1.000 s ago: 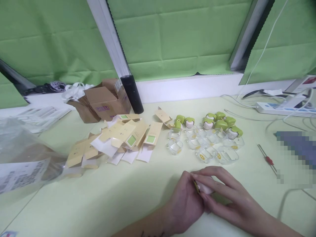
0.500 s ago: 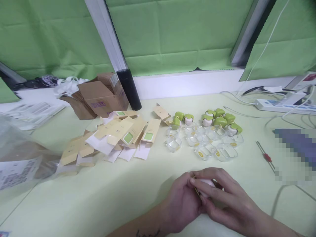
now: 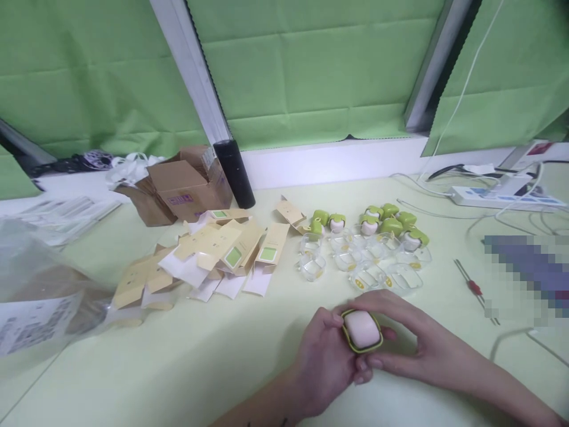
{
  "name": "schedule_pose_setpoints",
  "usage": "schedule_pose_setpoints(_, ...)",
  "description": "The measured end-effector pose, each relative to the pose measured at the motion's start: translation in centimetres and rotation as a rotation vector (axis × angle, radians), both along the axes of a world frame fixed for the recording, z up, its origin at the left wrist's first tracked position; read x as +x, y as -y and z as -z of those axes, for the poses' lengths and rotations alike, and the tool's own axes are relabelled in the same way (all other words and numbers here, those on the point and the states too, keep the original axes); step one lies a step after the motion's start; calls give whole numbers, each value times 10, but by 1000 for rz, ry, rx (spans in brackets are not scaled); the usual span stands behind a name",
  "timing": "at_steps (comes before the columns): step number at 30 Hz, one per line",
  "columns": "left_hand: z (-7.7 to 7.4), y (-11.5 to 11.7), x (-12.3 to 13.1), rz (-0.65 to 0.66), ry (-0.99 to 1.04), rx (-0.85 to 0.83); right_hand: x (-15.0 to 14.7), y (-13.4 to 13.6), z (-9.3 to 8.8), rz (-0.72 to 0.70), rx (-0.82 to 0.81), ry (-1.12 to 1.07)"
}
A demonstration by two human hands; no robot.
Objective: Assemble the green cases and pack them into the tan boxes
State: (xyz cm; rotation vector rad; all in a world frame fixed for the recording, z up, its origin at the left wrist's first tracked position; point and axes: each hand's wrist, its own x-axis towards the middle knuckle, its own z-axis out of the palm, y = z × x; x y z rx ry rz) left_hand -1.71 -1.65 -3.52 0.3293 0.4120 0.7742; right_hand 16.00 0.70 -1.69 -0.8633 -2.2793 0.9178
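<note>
Between my two hands, low in the view and right of centre, is a small rounded pale-pink case with a green rim (image 3: 363, 330). Its pink face points up towards me. My left hand (image 3: 320, 365) grips it from the left, thumb at its upper left edge and fingers beneath. From the right, my right hand (image 3: 415, 335) closes round the same case, with fingers along its top edge and thumb at the lower right. Just beyond my hands lie several clear plastic shells (image 3: 403, 277) with yellow marks. Behind these sit several similar green and pale-pink cases (image 3: 391, 226).
Opened cardboard sleeves (image 3: 217, 237) are heaped left of centre. A brown carton (image 3: 189, 187) and a black cylinder (image 3: 235, 175) stand behind them. A plastic bag (image 3: 40, 284) lies far left. Tweezers with a red part (image 3: 475, 287) and a power strip (image 3: 471, 197) are on the right.
My hands have parted slightly and the case's pink face now shows, where fingers covered most of it before. The whole view has shifted a little.
</note>
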Motion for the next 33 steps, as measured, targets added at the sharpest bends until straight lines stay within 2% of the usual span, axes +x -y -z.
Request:
schedule_pose_setpoints(2, 1, -1, -1, 47, 24, 38, 0, -1, 1, 6, -21, -39)
schedule_pose_setpoints(4, 6, -3, -2, 78, 39, 71, 9, -7, 2, 119, 4, -95)
schedule_pose_setpoints(7, 19, -8, -4, 75, 11, 104, 43, -29, 0, 499, 105, -119)
schedule_pose_setpoints(9, 29, -14, -6, 58, -15, 125, 75, -52, -5, 796, 165, -5)
schedule_pose_setpoints(11, 38, -19, -8, 55, -34, 144, 106, -78, -10, 968, 145, 187)
schedule_pose_setpoints(12, 41, -21, -9, 61, -44, 151, 118, -91, -11, 1006, 104, 255)
schedule_pose_setpoints(14, 46, -24, -12, 80, -68, 164, 135, -114, -8, 1018, 58, 291)
schedule_pose_setpoints(17, 51, -27, -15, 96, -85, 192, 139, -137, 5, 952, 1, 268)
schedule_pose_setpoints(20, 56, -32, -18, 65, -137, 236, 130, -145, 21, 857, -28, 218)
schedule_pose_setpoints(22, 54, -35, -20, -3, -281, 328, 124, -144, 30, 811, -27, 183)
schedule_pose_setpoints(25, 34, -32, -27, -283, -695, 584, 124, -138, 37, 799, 5, 140)
schedule_pose_setpoints(28, -8, -25, -41, -597, -1153, 828, 130, -133, 36, 821, 88, 79)
schedule_pose_setpoints(30, -40, -25, -58, -672, -1456, 993, 132, -130, 33, 792, 234, -5)
schedule_pose_setpoints(31, -55, -27, -70, -665, -1629, 1062, 132, -129, 32, 758, 332, -54)
schedule_pose_setpoints(33, -77, -37, -98, -647, -2041, 1072, 128, -127, 28, 678, 486, -121)
